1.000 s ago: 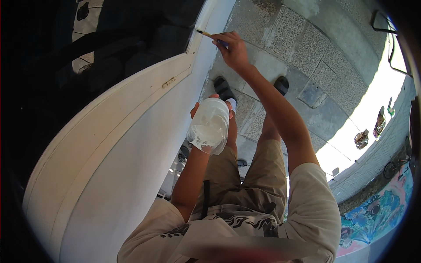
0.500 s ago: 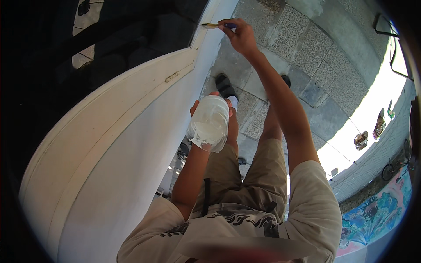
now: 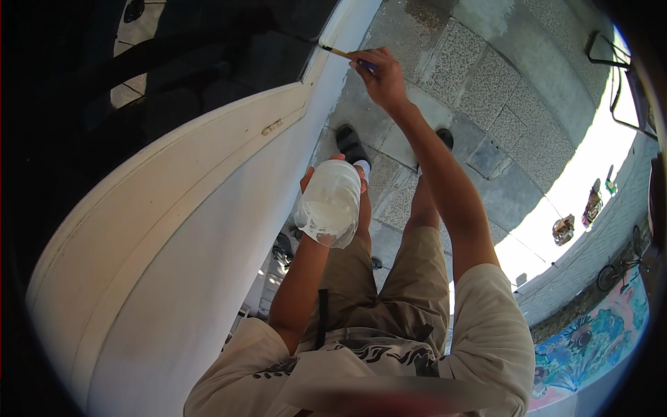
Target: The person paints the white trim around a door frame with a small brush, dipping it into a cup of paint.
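Note:
My right hand [image 3: 381, 73] pinches a slim paintbrush [image 3: 338, 52] by its handle, above and to the right. The dark bristle tip meets, or almost meets, the cream window frame [image 3: 321, 59] beside the dark glass [image 3: 208, 62]. Lower down, my left hand [image 3: 363, 179] is wrapped round a cut-off clear plastic bottle [image 3: 330, 198] from beneath and behind, so most of its fingers are hidden. The bottle tilts toward me, with whitish liquid or paint inside and white smears around its cut rim.
A small hinge or latch [image 3: 272, 128] sits on the frame, over a white wall [image 3: 187, 278]. Stone paving [image 3: 479, 76] lies underfoot. To the right are a sunlit strip, a metal-framed chair [image 3: 618, 83], several small objects, a bicycle [image 3: 618, 271] and a painted mural [image 3: 590, 340].
My right hand and the brush have shifted slightly downward, and the brush slants more. The bottle sits a little lower in my left hand's unchanged grip. The whole view has tilted slightly.

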A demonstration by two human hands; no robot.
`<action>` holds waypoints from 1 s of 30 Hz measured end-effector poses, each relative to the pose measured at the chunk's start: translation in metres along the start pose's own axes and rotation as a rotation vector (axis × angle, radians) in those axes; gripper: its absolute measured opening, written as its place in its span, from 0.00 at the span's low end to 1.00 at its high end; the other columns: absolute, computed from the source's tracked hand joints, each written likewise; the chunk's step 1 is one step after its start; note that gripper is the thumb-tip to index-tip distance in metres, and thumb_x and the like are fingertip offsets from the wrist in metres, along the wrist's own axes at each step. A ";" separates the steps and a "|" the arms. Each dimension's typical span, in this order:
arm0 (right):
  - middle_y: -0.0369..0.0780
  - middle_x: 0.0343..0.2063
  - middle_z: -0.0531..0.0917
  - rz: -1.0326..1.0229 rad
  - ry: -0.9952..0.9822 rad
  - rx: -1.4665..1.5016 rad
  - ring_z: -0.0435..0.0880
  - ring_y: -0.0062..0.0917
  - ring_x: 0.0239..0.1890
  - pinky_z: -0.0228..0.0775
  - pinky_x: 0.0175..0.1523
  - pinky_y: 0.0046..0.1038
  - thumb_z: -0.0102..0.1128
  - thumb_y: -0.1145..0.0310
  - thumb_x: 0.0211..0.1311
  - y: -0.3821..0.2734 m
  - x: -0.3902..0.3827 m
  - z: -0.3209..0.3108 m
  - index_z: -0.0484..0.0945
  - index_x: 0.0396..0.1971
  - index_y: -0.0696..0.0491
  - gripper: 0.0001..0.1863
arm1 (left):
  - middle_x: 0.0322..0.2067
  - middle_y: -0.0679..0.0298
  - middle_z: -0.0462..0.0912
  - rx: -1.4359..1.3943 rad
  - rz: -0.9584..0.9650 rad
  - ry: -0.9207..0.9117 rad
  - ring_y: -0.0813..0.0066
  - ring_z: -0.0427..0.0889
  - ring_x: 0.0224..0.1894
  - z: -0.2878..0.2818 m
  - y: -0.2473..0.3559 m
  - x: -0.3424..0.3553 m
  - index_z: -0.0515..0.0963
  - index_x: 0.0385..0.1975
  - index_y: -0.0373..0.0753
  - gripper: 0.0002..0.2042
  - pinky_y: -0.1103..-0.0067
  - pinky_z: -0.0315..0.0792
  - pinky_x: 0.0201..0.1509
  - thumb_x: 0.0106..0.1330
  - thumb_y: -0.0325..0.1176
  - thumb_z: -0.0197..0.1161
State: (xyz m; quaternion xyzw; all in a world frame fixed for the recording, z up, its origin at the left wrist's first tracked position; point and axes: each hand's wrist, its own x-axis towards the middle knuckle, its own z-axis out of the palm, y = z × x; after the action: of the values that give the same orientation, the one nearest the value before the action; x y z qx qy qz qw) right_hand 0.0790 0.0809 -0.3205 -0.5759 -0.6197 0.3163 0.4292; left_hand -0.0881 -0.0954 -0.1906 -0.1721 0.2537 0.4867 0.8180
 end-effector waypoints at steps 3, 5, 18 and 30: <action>0.38 0.32 0.86 0.018 -0.139 0.073 0.80 0.31 0.35 0.73 0.43 0.31 0.69 0.68 0.58 -0.002 0.003 -0.003 0.86 0.40 0.48 0.09 | 0.46 0.39 0.73 -0.014 -0.008 0.011 0.46 0.78 0.41 0.000 0.001 0.000 0.73 0.59 0.38 0.27 0.64 0.79 0.46 0.72 0.54 0.47; 0.39 0.30 0.86 0.036 -0.168 0.135 0.79 0.31 0.33 0.73 0.42 0.32 0.69 0.66 0.57 0.004 0.015 -0.008 0.87 0.38 0.48 0.09 | 0.46 0.38 0.72 -0.026 0.001 -0.019 0.45 0.78 0.41 0.001 0.000 0.000 0.72 0.60 0.38 0.28 0.64 0.79 0.47 0.72 0.54 0.47; 0.47 0.31 0.87 0.061 0.317 -0.032 0.87 0.33 0.37 0.76 0.40 0.30 0.68 0.65 0.62 0.060 0.136 -0.039 0.86 0.40 0.56 0.11 | 0.46 0.38 0.72 -0.073 -0.010 -0.013 0.44 0.79 0.41 -0.002 -0.003 -0.002 0.72 0.60 0.39 0.28 0.65 0.82 0.45 0.72 0.54 0.48; 0.39 0.30 0.87 -0.021 0.258 -0.022 0.80 0.34 0.33 0.72 0.40 0.33 0.70 0.68 0.55 0.031 0.055 -0.006 0.86 0.37 0.49 0.09 | 0.46 0.40 0.73 0.000 0.014 -0.037 0.47 0.78 0.41 -0.002 -0.001 -0.003 0.72 0.60 0.39 0.27 0.65 0.79 0.46 0.72 0.55 0.47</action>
State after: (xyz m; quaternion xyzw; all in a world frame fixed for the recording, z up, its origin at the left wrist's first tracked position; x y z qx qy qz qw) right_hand 0.1002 0.1390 -0.3360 -0.6099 -0.5687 0.2281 0.5025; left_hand -0.0888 -0.0990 -0.1908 -0.1613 0.2399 0.4953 0.8192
